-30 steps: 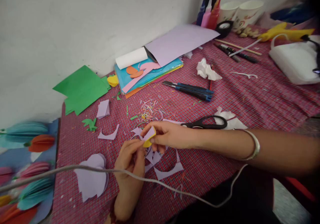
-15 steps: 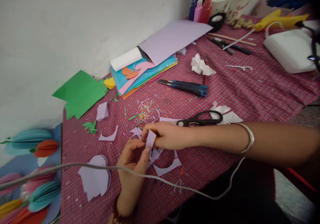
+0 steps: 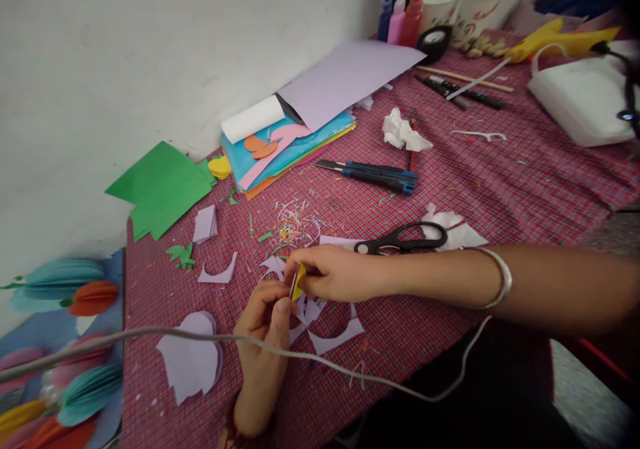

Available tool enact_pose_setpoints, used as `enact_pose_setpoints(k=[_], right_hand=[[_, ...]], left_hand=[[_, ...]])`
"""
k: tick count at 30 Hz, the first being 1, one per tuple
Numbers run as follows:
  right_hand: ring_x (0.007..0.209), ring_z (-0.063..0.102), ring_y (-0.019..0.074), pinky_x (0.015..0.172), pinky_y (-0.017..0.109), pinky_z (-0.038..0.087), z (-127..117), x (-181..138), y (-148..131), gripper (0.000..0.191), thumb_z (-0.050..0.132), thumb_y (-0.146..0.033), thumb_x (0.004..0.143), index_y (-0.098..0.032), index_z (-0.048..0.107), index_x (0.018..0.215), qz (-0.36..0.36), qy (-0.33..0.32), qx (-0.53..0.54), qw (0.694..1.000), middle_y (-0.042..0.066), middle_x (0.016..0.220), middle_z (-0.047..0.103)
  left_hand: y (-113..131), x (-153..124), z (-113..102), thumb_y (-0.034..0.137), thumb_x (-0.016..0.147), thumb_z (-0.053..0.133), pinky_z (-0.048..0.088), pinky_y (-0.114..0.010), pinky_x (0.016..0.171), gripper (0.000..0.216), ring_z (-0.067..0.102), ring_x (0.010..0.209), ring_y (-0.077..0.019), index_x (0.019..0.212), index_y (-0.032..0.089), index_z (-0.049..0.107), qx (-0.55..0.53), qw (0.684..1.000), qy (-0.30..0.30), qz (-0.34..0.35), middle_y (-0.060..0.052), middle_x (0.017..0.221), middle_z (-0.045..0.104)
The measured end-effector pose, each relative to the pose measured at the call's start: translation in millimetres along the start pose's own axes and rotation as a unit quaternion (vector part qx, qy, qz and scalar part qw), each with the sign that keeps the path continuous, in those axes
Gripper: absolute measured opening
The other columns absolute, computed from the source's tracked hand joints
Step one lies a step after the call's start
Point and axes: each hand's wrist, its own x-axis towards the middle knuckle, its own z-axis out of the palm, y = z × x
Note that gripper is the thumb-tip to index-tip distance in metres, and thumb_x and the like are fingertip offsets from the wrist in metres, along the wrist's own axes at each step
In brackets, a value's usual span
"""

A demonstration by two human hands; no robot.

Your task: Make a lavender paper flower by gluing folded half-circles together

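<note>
Purple shapes [image 3: 193, 362] lie cut left of the scissors [image 3: 385, 242], while our left hand [image 3: 263, 321] and right hand [image 3: 341, 272] pinch paper [image 3: 300, 282] not yet laid down

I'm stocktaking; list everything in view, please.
paper piece: 1, yellow-lilac, between hands
scissors: 1, black, centre
utility knife: 1, black, blue, centre
bottles: 3, blue, pink, red, back
cups: 2, white, back
tape: 1, black, back
glue gun: 1, yellow, right
unidentified item: 1, white, right
pens: several, dark, right
stick: 1, tan, right
floss pick: 1, white, right
tissues: several, white, right
sheets: several, green, left
large sheet: 1, lilac, back
paper stack: 1, blue-topped, back
cutouts: several, lilac, left
scraps: many, multicoloured, centre
ornaments: several, multicoloured, left
cable: 1, grey, foreground
tablecloth: 1, red, beneath
left hand: 1, at paper
right hand: 1, at paper
</note>
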Motion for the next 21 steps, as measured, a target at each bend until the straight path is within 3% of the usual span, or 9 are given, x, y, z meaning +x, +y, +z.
enact_pose_setpoints(k=[7, 13, 21], right_hand=[[0.07, 0.056, 0.0097, 0.061, 0.02, 0.039, -1.3, -0.5, -2.4, 0.019, 0.05, -0.006, 0.081, -0.014, 0.06, 0.096, -0.007, 0.002, -0.027, 1.0, 0.001, 0.083, 0.064], [0.067, 0.054, 0.0097, 0.06, 0.021, 0.038, -1.2, -1.4, -1.9, 0.017, 0.051, -0.009, 0.082, -0.015, 0.058, 0.095, 0.0, -0.006, -0.045, 0.999, 0.0, 0.081, 0.062], [0.072, 0.054, 0.011, 0.063, 0.021, 0.039, -2.7, -2.1, -3.1, 0.015, 0.05, -0.008, 0.08, -0.015, 0.057, 0.093, -0.013, -0.013, -0.041, 0.999, 0.0, 0.082, 0.062]], left_hand=[[-1.7, -2.4, -1.6, 0.031, 0.097, 0.052, 0.044, -0.021, 0.06, 0.022, 0.054, 0.063, -0.0104, 0.08, 0.02, 0.062, 0.026, 0.999, -0.013, -0.029, 0.002, 0.069, 0.058], [-1.8, -3.6, -4.8, 0.036, 0.098, 0.047, 0.042, -0.024, 0.058, 0.032, 0.054, 0.064, -0.012, 0.075, 0.019, 0.06, 0.038, 0.996, -0.021, -0.075, 0.001, 0.069, 0.058], [-5.0, -1.7, -2.1, 0.038, 0.089, 0.061, 0.042, -0.022, 0.052, 0.026, 0.051, 0.056, -0.011, 0.072, 0.019, 0.063, 0.01, 0.994, -0.029, -0.109, 0.002, 0.061, 0.056]])
